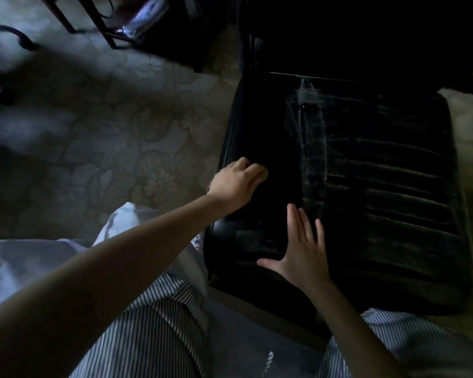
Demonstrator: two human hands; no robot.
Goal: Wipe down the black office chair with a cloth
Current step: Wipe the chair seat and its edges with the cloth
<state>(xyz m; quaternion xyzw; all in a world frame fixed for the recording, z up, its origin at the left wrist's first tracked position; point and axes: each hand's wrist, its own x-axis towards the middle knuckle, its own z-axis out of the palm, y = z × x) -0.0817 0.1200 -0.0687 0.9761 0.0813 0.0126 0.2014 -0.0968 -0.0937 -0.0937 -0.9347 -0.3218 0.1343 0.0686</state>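
Striped trousers [159,323] fill the bottom of the view, knees on either side of the seat front. The black office chair [380,214] stands on floral carpet [120,132] directly ahead, seat filling the right half.

Left hand [238,184]: reaches in from lower left, fingers curled, resting on the seat's left edge. There is a small dull patch [264,174] at the fingertips. Too dark to tell whether it is the cloth, or whether the hand grips anything.

Right hand [303,246]: flat, fingers straight and spread, palm down on the front left of the seat.

A pale dusty streak [309,126] runs front to back; horizontal ribs lie to its right.
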